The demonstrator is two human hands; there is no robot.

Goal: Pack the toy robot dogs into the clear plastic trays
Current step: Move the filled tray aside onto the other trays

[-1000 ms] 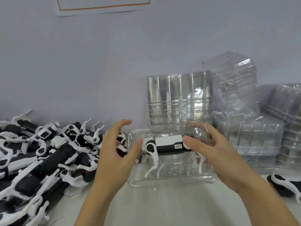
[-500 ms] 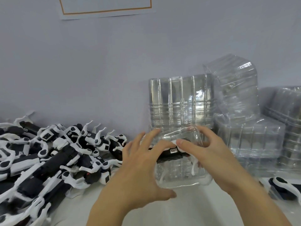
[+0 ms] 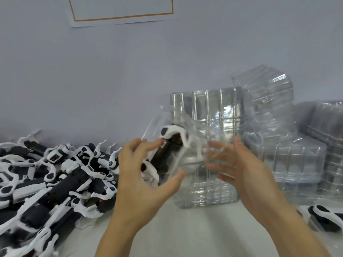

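Both forearms reaching up from the near edge of the desk point(image 3: 185, 234), meeting over its middle. Left hand point(image 3: 143, 175) raised, palm turned right, fingers curled round the left side of a clear tray point(image 3: 187, 145), thumb hooked under its lower edge. Right hand point(image 3: 239, 167) facing it, fingers spread and nearly straight, laid flat on the tray's right side; blurred there, so firmness of contact hard to tell. Tray lifted off the desk and tilted, one black-and-white dog point(image 3: 170, 145) inside, lying aslant with one end up and the other down toward the left palm. Loose dogs in a heap point(image 3: 55, 173) along the left edge of the desk, reaching back to the wall point(image 3: 130, 71). Stacks of trays point(image 3: 206, 112) behind the hands at the far edge, more stacks point(image 3: 297, 160) toward the far right corner, one stack point(image 3: 267, 97) leaning on top. Single dog point(image 3: 326, 216) lying by the right edge, partly cut off. Sheet with an orange border point(image 3: 120, 10) on the wall, top of view.
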